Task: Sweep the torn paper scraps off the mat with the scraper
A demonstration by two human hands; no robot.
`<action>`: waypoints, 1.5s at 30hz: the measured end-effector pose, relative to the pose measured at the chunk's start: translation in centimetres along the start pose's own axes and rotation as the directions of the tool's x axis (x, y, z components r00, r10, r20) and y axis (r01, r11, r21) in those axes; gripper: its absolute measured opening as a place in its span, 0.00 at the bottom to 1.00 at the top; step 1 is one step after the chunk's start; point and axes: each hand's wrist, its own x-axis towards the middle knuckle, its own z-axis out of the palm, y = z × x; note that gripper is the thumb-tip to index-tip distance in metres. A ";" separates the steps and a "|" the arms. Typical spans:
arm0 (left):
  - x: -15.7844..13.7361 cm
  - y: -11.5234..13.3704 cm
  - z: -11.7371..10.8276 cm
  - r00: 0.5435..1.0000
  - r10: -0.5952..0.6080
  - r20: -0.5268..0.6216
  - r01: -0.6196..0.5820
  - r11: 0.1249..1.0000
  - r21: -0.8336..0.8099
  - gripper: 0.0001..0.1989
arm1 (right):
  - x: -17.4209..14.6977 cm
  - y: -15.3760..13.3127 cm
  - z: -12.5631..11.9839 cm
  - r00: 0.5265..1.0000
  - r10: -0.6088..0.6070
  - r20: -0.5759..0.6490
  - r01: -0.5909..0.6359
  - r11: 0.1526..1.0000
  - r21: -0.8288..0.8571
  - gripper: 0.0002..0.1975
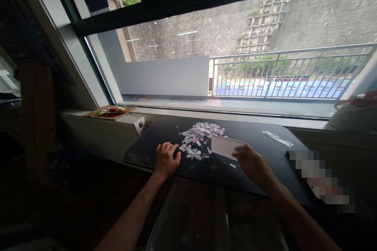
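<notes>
A pale, flat rectangular card (225,146) with rounded corners is held at its right end by my right hand (250,162), closed on it. The card's left end stands over the edge of a heap of small white and pinkish paper scraps (203,133) on the dark table (250,131). Left of the heap, my left hand (167,160) rests on the table, its fingers loosely bent and the thumb apart, with nothing seen in it. One loose white scrap (232,166) lies in front of the card.
Clear plastic strips (277,138) lie on the table's right side, near a blurred-out flat object (319,176). A transparent bin (188,215) stands below the front edge. Beyond the left corner is a radiator (103,133) with cardboard on top. A large window runs behind.
</notes>
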 end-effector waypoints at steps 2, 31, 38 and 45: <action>0.0 0.0 -0.1 1.000 0.003 0.000 -0.003 1.000 0.002 0.12 | 0.0 0.2 -0.3 1.000 0.016 -0.009 -0.016 1.000 -0.020 0.06; 0.2 0.1 -0.3 0.999 -0.009 0.039 0.008 1.000 0.026 0.14 | 0.7 0.8 -2.4 0.989 0.146 0.032 -0.146 0.989 -0.014 0.06; 0.1 0.1 -0.2 0.999 -0.014 0.033 0.013 1.000 0.022 0.13 | 0.7 0.5 -3.1 0.989 0.147 -0.005 -0.147 0.981 -0.123 0.07; 0.1 0.0 -0.1 1.000 -0.009 0.030 0.008 1.000 0.022 0.14 | 0.8 1.1 -4.0 0.983 0.182 -0.002 -0.180 0.972 -0.151 0.08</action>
